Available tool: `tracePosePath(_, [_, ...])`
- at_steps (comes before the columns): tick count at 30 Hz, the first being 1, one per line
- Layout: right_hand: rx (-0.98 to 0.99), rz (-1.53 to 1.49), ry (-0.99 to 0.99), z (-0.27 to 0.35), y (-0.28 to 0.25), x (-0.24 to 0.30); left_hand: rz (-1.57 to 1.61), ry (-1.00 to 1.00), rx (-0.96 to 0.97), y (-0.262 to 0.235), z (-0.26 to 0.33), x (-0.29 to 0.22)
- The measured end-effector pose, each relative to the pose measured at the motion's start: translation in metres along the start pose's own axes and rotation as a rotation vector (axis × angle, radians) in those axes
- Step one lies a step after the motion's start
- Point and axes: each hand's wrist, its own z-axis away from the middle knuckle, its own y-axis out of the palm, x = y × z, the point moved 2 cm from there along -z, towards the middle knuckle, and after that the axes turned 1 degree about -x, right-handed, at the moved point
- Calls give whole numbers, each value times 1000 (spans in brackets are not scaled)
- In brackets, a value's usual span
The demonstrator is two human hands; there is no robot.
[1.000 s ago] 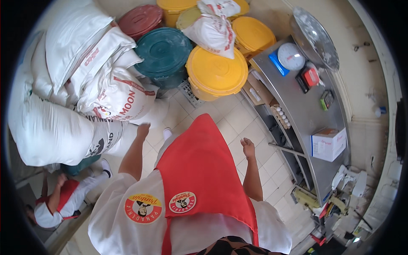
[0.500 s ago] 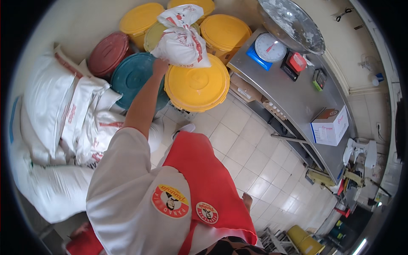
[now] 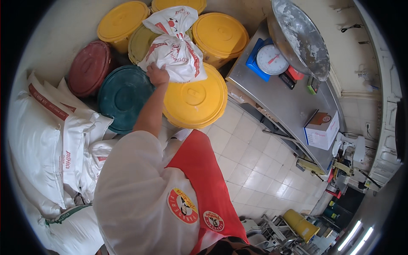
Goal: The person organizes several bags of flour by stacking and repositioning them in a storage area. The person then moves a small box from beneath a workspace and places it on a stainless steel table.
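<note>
- Plain cream wall (image 3: 73,37)
- Pale square floor tiles (image 3: 238,149), shiny where they catch the light
- Grey metal counter (image 3: 282,100) standing along the wall
- Two lit tube lights (image 3: 350,235)

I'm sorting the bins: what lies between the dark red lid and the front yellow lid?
The dark green lid, with the left forearm across its right edge; the head view shows both.

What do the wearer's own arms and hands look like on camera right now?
The left hand wears no glove, and its forearm is bare below a loose, short white sleeve. The right hand and arm are out of view.
</note>
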Motion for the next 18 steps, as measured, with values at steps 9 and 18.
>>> tracePosePath(9, [-90, 172, -40, 40, 63, 180, 73, 515, -23, -27, -32, -77])
tracePosePath(18, [-66, 219, 2, 60, 87, 182, -241, 701, 147, -4, 6, -54])
